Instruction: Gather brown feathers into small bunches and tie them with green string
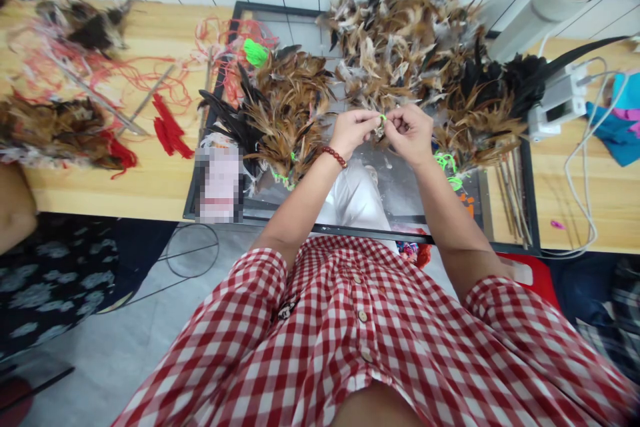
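Note:
My left hand (356, 132), with a beaded bracelet at the wrist, and my right hand (411, 135) meet over the black-framed board. Fingertips of both are pinched together on a short bit of bright green yarn (383, 117). Just below it a small pale feather tuft (379, 132) shows between the hands; which fingers grip it is hard to make out. To the left of my left hand lies a brown and black feather bundle (287, 103) with green yarn at its base. Beyond both hands is a large heap of brown feathers (395, 33).
Green yarn strands (449, 170) lie right of my right forearm, near thin sticks (514, 197). A white cylinder (547, 7) and a white power strip (557, 103) with cables stand at right. Red yarn (170, 130) and more feathers (50, 127) lie left, near another person's arm (15, 207).

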`<state>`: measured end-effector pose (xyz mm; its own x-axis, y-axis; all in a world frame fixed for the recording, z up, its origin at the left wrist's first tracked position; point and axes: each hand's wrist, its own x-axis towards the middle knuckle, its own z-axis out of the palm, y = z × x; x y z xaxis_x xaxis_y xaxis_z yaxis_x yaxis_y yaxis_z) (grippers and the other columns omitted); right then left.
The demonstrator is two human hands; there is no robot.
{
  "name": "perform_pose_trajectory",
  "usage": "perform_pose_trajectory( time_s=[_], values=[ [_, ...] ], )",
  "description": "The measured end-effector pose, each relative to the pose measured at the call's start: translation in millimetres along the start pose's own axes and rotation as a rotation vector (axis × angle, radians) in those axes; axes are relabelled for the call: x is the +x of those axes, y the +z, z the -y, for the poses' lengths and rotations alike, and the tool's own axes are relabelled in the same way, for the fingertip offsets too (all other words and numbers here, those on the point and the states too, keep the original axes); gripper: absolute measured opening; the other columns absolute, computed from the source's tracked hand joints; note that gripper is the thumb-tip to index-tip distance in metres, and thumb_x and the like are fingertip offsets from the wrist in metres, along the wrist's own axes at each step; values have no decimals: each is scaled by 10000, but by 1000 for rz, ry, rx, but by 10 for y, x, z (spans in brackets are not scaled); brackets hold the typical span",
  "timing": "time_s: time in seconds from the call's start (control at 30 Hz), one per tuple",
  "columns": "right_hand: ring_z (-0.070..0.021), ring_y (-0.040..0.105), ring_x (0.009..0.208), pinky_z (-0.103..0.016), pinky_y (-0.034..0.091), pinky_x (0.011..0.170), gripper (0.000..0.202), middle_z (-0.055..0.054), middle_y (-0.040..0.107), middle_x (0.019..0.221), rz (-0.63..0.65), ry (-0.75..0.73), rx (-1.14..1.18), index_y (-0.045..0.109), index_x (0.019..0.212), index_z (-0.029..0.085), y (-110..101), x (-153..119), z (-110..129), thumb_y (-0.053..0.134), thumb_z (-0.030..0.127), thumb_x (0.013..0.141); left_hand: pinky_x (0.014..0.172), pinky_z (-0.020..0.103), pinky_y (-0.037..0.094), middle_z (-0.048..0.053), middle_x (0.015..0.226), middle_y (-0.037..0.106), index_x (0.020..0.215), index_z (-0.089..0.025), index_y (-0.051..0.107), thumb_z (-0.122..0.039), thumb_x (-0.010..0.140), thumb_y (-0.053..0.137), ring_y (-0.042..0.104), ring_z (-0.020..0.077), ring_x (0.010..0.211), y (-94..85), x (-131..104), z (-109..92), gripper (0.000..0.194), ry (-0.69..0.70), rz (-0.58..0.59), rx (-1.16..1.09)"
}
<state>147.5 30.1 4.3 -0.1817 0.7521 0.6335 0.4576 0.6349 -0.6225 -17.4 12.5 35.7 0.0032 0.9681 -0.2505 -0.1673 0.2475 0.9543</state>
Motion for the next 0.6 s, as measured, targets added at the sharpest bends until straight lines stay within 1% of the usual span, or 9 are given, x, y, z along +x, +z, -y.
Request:
perform_pose_trajectory(
  time_s=[0.1, 0.13, 0.2, 0.27, 0.33, 0.37, 0.43, 0.53, 0.6],
  values=[
    [-127, 472, 596, -312, 404, 621, 227, 29, 513, 631, -6, 11, -17, 685, 787, 223, -1, 0, -2, 649, 399, 925, 437, 159, 257, -28, 742, 696, 820, -165, 681, -180, 879, 753, 451, 9, 474, -45, 0, -47, 94, -55, 53, -138],
    [-129, 476, 598, -314, 409, 622, 228, 27, 515, 631, -4, 21, -23, 679, 784, 223, 0, 0, -1, 650, 403, 922, 434, 153, 249, -31, 748, 694, 820, -168, 658, -194, 890, 744, 459, 8, 474, -56, -1, -59, 114, -73, 86, -167],
    [-134, 484, 601, -317, 420, 626, 232, 27, 517, 631, 13, 37, -31, 666, 781, 226, 3, -3, 5, 652, 413, 917, 427, 148, 234, -48, 684, 651, 799, -172, 622, -201, 897, 731, 459, 11, 459, -62, 0, -62, 150, -102, 120, -165],
    [-138, 495, 606, -325, 437, 641, 230, 27, 516, 630, 46, 35, -38, 653, 775, 228, 13, -14, 20, 652, 413, 911, 421, 157, 221, -62, 607, 596, 762, -171, 607, -177, 901, 703, 435, 16, 431, -42, 11, -33, 169, -117, 87, -97],
    [-145, 512, 624, -339, 460, 672, 210, 24, 523, 637, 81, 8, -52, 653, 779, 229, 30, -33, 38, 650, 397, 904, 430, 175, 236, -64, 567, 570, 719, -166, 612, -136, 900, 656, 408, 22, 417, -12, 37, 22, 189, -105, 14, -7],
    [-149, 522, 636, -347, 469, 690, 200, 19, 531, 646, 93, -11, -59, 658, 785, 228, 40, -44, 44, 645, 388, 904, 447, 183, 263, -62, 558, 564, 700, -163, 621, -110, 889, 636, 408, 28, 427, -1, 57, 55, 197, -78, -16, 36],
    [-160, 539, 664, -363, 486, 730, 194, 8, 549, 674, 110, -39, -64, 671, 804, 229, 60, -62, 44, 629, 381, 917, 518, 192, 341, -58, 558, 562, 677, -157, 649, -68, 852, 616, 444, 46, 487, 6, 104, 125, 199, 37, -35, 122],
    [-171, 541, 684, -384, 501, 768, 236, 1, 539, 685, 107, -22, -51, 681, 819, 228, 70, -67, 10, 608, 411, 949, 648, 214, 425, -38, 620, 613, 694, -158, 699, -56, 815, 608, 539, 87, 631, -16, 164, 217, 182, 250, 42, 250],
    [-173, 531, 681, -393, 509, 777, 286, 8, 513, 665, 100, 19, -40, 684, 823, 229, 58, -55, -11, 605, 462, 967, 707, 242, 453, -26, 644, 627, 690, -170, 708, -59, 790, 628, 573, 117, 688, -33, 181, 259, 169, 360, 63, 319]
  ],
)
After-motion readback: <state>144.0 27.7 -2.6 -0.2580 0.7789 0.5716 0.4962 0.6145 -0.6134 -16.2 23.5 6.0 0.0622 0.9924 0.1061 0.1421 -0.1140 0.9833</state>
